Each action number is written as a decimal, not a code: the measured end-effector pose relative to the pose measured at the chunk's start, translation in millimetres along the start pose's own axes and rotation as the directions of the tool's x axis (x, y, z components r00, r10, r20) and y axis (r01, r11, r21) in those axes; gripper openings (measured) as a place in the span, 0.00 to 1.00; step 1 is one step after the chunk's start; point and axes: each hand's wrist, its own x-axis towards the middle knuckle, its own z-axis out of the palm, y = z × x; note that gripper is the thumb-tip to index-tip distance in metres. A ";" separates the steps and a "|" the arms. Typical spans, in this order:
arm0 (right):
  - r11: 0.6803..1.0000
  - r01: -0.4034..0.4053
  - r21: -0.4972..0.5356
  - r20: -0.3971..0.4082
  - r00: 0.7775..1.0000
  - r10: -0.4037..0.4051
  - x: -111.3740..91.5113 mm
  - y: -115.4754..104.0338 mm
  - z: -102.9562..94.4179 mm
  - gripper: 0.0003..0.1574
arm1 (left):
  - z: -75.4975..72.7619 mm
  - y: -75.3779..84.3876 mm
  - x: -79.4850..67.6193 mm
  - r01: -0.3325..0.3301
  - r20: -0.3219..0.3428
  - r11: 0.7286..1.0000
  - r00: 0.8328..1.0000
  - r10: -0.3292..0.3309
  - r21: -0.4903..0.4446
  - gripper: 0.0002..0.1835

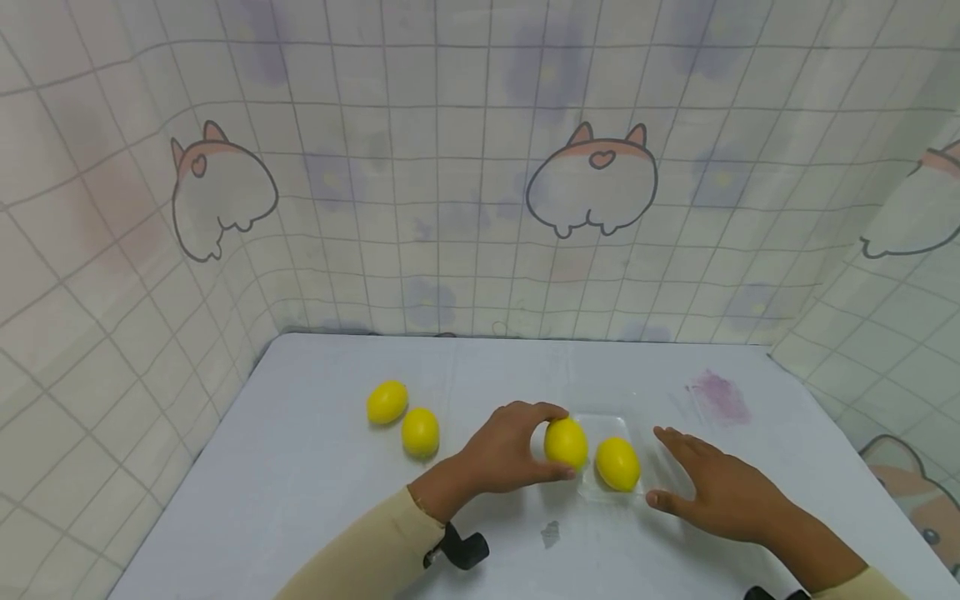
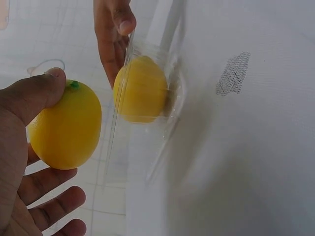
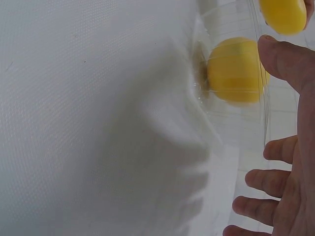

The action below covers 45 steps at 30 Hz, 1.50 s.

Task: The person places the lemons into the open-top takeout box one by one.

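My left hand [image 1: 504, 450] pinches a yellow lemon [image 1: 566, 443] between thumb and fingers, at the left side of a clear plastic container [image 1: 600, 427]. In the left wrist view the held lemon [image 2: 69, 129] shows a green spot at its stem end. A second lemon [image 1: 618, 464] sits inside the container; its yellow shows through the clear wall in the right wrist view. To the right of the container, my right hand [image 1: 720, 487] holds nothing, its fingers spread and extended. Whether the right thumb touches the container's rim, I cannot tell.
Two more lemons, one farther back [image 1: 387, 402] and one nearer [image 1: 421, 432], lie on the white table [image 1: 315, 467] left of my left hand. A pinkish stain [image 1: 718, 397] marks the back right. A grid-patterned curtain [image 1: 465, 183] encloses the back and sides.
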 end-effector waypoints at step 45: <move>1.000 0.014 0.002 -0.021 1.000 -0.014 -0.3 0.5 2.3 0.62 | 47.4 18.3 28.7 -0.082 0.001 0.971 0.997 0.084 0.224 0.38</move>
